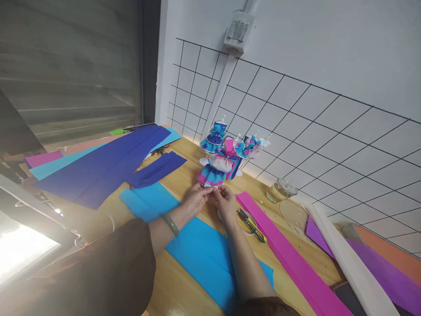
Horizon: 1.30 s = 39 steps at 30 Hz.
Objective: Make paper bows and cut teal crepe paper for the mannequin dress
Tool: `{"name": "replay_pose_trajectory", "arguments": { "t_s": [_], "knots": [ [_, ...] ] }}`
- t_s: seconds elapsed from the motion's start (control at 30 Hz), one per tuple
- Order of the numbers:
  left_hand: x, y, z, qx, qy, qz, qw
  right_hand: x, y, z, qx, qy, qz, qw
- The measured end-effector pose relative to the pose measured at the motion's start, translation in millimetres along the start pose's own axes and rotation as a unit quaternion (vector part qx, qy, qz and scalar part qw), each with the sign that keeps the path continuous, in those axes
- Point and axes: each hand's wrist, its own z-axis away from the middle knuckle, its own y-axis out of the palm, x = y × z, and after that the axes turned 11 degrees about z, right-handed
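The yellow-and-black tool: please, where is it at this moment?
In the head view, the yellow-and-black tool lies on the wooden table, right of centre, between the right hand and the long pink strip.

Near dress (211, 174) in magenta, pale pink and turquoise; at its hem, a small white-and-light-blue piece (211, 184). Far dress (214, 137) turquoise patterned with dark blue. Indigo paper (98, 164) left, bright blue sheet (200, 243) near, magenta strip (289, 250) right; farther right, white strip (351, 254), purple sheet (384, 272), orange sheet (388, 245). Black grid (283, 74) against white.
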Motion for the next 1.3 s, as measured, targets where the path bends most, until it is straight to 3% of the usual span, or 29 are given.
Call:
{"name": "replay_pose_trajectory", "arguments": {
  "t_s": [0.5, 0.77, 1.0, 1.1, 1.2, 1.3],
  "knots": [
    [-0.5, 4.0, 2.4, 0.005, 0.008, -0.017, 1.0, -5.1, -2.5, -2.4, -0.016, 0.006, -0.008, 1.0],
    [-2.3, -3.4, 1.6, -0.003, -0.009, 0.021, 1.0, -2.9, -2.8, -1.9, -0.018, 0.008, 0.011, 1.0],
    [-2.8, -3.2, 1.5, 0.006, 0.002, -0.003, 1.0, 1.8, -4.1, -0.7, -0.076, -0.035, 0.071, 0.994],
    [-2.1, -0.3, 2.4, 0.004, 0.021, -0.024, 0.999, 11.9, -4.3, 3.1, -0.095, -0.132, 0.201, 0.966],
    [-1.6, 3.8, 4.0, -0.008, 0.032, -0.053, 0.998, 22.6, -4.0, 6.9, -0.085, -0.227, 0.352, 0.904],
    [-0.6, 6.3, 4.8, -0.016, 0.047, -0.079, 0.996, 28.5, -3.8, 8.5, -0.073, -0.273, 0.446, 0.849]
  ]
}}
